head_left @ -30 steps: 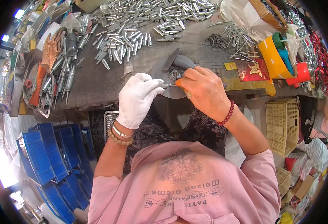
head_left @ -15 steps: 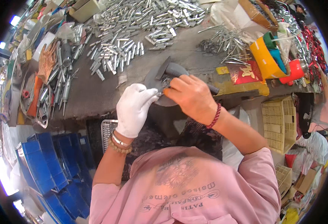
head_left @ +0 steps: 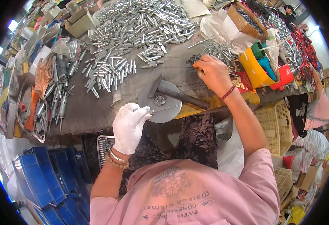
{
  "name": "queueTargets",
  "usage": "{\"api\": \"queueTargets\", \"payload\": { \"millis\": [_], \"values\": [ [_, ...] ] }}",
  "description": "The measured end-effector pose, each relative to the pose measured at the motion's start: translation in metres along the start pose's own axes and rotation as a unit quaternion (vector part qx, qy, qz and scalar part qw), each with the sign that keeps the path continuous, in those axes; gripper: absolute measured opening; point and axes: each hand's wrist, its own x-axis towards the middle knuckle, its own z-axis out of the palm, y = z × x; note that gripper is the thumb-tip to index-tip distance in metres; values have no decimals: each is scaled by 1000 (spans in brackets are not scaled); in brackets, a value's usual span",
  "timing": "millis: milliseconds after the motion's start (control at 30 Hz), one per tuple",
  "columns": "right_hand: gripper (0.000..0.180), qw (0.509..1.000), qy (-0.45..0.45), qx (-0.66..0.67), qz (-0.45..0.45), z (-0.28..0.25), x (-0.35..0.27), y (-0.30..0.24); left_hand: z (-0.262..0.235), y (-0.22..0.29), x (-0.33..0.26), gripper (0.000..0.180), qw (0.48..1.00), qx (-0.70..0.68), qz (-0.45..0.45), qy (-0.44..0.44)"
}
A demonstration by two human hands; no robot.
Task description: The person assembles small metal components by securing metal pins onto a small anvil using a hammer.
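My left hand (head_left: 128,125), in a white glove, pinches one end of a thin metal rod (head_left: 166,109) that points to the right over a round grey plate (head_left: 155,119). A hammer (head_left: 177,95) lies across that plate, its head at the left and its dark handle toward the right. Beside the hammer sits a small heap of dark metal bits (head_left: 159,100). My bare right hand (head_left: 213,73) is stretched out to a pile of small dark wire pieces (head_left: 194,59). Its fingers are bent together at the pile's edge; whether they hold a piece is too small to tell.
Many silver metal tubes (head_left: 142,26) cover the back of the bench. Thin rods (head_left: 220,50) lie behind my right hand, near a yellow container (head_left: 258,65) and a red bottle (head_left: 284,75). Hand tools (head_left: 61,78) crowd the left. Blue bins (head_left: 41,176) stand below left, a yellow crate (head_left: 273,127) below right.
My right hand has left the plate and moved right and away to the dark wire pile. My left hand stays near the plate, and the hammer and rod now show uncovered.
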Motion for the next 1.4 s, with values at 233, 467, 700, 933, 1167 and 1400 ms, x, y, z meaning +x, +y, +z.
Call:
{"api": "queueTargets", "payload": {
  "millis": [233, 467, 700, 933, 1167, 1400],
  "values": [
    [22, 998, -21, -47, -41, -5, 14, -16, 1, -1, 0, 31, 1000, -8, 5, 12],
    [23, 818, -88, 553, 132, -16, -22, -110, 3, -5, -2, 28, 1000, 15, 0, 4],
    [21, 954, 75, 288, -38, 20, -43, -152, 1, -6, -4, 29, 1000, 25, 6, -8],
    [21, 964, 68, 255, -33, 26, -43, -155, -1, -6, -4, 29, 1000, 8, 4, -14],
    [20, 973, 68, 210, -62, 19, -39, -158, 0, -8, -4, 26, 1000, 14, 12, -5],
    [18, 981, 53, 135, -129, 8, -31, -163, 2, -8, -4, 26, 999, 37, 3, -22]
  ]
}}
